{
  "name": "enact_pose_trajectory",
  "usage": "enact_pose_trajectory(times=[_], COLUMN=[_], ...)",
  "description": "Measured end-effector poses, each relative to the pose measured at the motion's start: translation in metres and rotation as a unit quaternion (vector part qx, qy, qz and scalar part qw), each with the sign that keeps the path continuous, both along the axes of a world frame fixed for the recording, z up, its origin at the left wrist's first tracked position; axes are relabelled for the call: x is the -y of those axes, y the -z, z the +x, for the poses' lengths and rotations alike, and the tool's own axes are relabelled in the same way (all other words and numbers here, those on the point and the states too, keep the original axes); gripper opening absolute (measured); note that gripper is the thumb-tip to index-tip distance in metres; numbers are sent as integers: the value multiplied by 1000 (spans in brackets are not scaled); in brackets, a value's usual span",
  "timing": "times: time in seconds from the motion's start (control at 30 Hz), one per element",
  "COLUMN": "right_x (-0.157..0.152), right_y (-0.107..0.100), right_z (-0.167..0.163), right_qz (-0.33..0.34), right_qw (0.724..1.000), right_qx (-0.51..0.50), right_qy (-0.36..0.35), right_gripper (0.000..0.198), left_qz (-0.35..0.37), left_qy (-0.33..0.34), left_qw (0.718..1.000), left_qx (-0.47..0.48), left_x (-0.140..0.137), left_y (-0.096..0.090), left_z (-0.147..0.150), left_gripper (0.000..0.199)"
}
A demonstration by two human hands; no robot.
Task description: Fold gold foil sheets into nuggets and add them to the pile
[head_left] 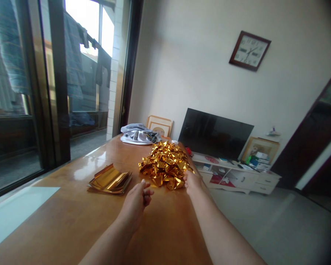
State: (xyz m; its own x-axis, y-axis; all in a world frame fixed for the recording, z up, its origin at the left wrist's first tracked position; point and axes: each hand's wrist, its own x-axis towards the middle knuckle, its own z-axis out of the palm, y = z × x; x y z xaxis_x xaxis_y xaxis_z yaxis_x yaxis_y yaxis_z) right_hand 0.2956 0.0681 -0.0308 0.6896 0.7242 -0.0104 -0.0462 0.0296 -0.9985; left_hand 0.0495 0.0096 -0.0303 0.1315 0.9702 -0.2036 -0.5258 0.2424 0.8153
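Observation:
A heap of folded gold foil papers (167, 163) lies on the brown wooden table (79, 224), near its right edge. At the heap's right front side is my right hand (192, 182), its fingers curled closed against a gold piece; the fingertips are partly hidden. My left hand (139, 198) hovers over the table in front of the heap, half curled with the fingers somewhat apart and nothing visible in it. To its left rests a stack of flat gold foil sheets (110, 180), the top ones curling upward.
Folded grey clothing (139, 133) sits at the table's far end, before a leaning picture frame (161, 125). A pale sheet (24, 206) covers the near left edge. Beyond the table's right edge stand a television (215, 134) and a white cabinet (245, 178). Glass doors run along the left.

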Motion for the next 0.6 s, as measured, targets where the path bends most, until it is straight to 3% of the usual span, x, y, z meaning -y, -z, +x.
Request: enact_pose_trajectory(times=[0.27, 0.6], right_x=[-1, 20], right_y=[-6, 0], right_z=[-9, -12], right_qz=[-34, -38], right_qw=[997, 995], right_qx=[-75, -80], right_qy=[0, -36], right_gripper=[11, 13], left_qz=[-1, 2], left_qy=[-5, -1], left_qw=[1000, 1000], left_qx=[5, -12], left_x=[-1, -2], left_y=[2, 3], left_z=[0, 0], left_gripper=[42, 44])
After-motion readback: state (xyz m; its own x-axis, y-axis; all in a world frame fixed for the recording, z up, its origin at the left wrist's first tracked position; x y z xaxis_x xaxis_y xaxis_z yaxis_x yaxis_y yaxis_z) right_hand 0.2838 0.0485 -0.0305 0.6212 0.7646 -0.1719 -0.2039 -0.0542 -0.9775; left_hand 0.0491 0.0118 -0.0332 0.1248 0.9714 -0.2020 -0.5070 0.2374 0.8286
